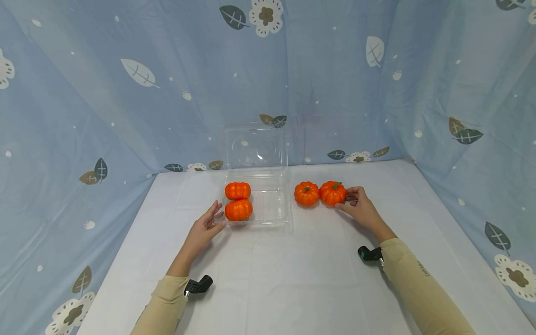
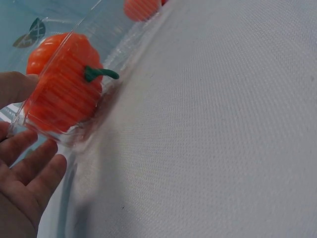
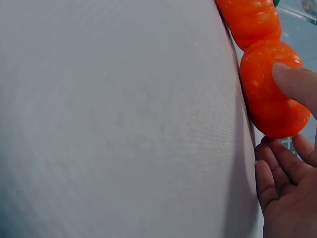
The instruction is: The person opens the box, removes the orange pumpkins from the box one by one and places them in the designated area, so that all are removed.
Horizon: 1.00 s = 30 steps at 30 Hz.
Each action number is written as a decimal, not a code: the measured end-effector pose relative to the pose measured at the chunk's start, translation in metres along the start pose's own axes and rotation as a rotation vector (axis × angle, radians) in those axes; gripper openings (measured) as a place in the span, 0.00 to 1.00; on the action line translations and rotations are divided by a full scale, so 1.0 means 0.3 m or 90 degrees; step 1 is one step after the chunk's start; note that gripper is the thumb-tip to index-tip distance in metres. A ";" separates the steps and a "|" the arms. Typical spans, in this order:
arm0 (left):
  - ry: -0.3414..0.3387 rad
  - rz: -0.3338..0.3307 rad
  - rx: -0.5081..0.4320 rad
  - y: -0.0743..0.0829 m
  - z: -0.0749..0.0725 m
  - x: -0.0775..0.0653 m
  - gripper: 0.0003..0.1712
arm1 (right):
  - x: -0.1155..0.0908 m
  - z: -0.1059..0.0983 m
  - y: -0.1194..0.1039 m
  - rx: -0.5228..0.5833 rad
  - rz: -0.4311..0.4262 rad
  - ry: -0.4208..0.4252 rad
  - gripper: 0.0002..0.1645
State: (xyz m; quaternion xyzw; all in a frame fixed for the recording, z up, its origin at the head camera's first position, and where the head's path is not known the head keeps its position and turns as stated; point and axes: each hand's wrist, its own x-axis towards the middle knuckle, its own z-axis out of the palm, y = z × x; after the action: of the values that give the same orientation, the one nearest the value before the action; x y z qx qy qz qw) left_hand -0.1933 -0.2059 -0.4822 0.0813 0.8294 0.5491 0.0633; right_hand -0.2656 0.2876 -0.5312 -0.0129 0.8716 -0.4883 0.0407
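A clear plastic clamshell box (image 1: 268, 223) stands on the table with its lid (image 1: 255, 149) raised at the back. Two small orange toy pumpkins lie on their sides in its left half: a rear pumpkin (image 1: 237, 190) and a front pumpkin (image 1: 238, 210), whose green stem (image 2: 96, 74) shows in the left wrist view. My left hand (image 1: 205, 228) is at the box's front left corner, fingers spread loosely and thumb over the wall. To the right of the box, two more pumpkins sit side by side. My right hand (image 1: 361, 208) pinches the right pumpkin (image 1: 332, 193) between thumb and fingers; the left pumpkin (image 1: 306, 193) is against it.
A white cloth (image 1: 268, 288) covers the table. Blue patterned curtains (image 1: 326, 93) hang behind it and along both sides. Each wrist carries a black camera mount, the left mount (image 1: 200, 284) and the right mount (image 1: 369, 254), close over the cloth.
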 end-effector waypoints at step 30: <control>0.013 0.022 0.001 -0.113 -0.001 0.038 0.48 | -0.028 0.005 -0.023 -0.030 -0.062 0.089 0.39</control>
State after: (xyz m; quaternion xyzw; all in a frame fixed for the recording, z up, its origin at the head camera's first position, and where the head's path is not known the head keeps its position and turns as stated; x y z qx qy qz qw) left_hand -0.2067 -0.2168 -0.5135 0.0901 0.8287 0.5505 0.0456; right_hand -0.2572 0.2834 -0.5257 -0.0220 0.8819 -0.4689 -0.0444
